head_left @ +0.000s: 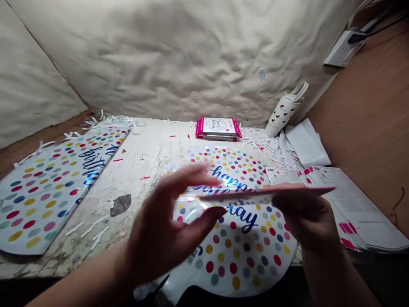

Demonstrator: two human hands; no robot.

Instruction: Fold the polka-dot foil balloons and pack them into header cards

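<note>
My right hand (306, 217) grips a thin pink-edged card packet (255, 196), held level and seen almost edge-on. At its other end, my left hand (169, 217) has its fingers above and its thumb below, spread apart; motion blurs it. Something clear and shiny shows near that end, too blurred to name. Under both hands lies a flat foil balloon (236, 256), white with coloured dots and blue "happy birthday" lettering. Its tail reaches past the table's front edge. My hands and the packet hide part of the lettering.
Folded dotted balloons (47, 192) lie at the left. A small stack of pink-and-white packets (219, 128) sits at the back, near a white tumbler (286, 111). Printed card sheets (361, 209) are piled at the right. Paper scraps (99, 230) litter the table.
</note>
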